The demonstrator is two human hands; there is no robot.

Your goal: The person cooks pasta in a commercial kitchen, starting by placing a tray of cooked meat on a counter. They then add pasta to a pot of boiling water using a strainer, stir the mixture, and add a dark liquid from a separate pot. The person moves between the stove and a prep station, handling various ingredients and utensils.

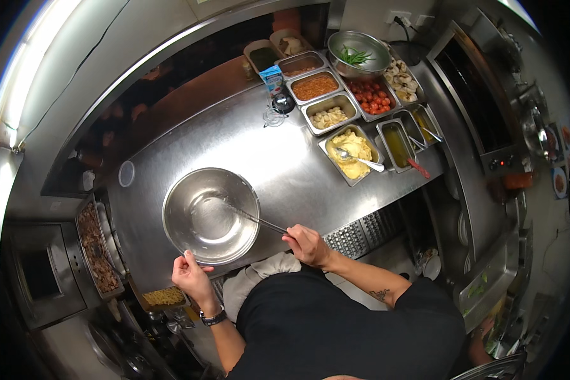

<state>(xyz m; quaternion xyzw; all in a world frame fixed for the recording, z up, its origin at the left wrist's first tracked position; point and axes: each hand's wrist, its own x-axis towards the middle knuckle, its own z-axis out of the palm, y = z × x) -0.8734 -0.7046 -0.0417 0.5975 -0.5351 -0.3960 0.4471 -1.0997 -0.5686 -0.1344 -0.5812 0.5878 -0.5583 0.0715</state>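
A wide stainless steel mixing bowl [204,213] stands near the front edge of the steel counter [285,166]. My right hand [307,246] is closed around the handle of a metal whisk [254,218], whose wires reach down into the bowl and look blurred. At the bowl's near rim is my left hand [192,278], thumb up against the edge and fingers curled; it seems to grip the rim. The inside of the bowl is shiny, with a few pale smears or drops. A greyish cloth [261,278] lies bunched at my waist, just below the bowl.
Steel pans hold a yellow spread [351,147] with a spoon, cherry tomatoes [373,97], sliced pale pieces [327,118] and oil [396,145]. Behind them a bowl [359,52] contains green stalks. A round plastic lid [127,174] lies at left; a meat tray [97,247] stands beyond the counter's left end.
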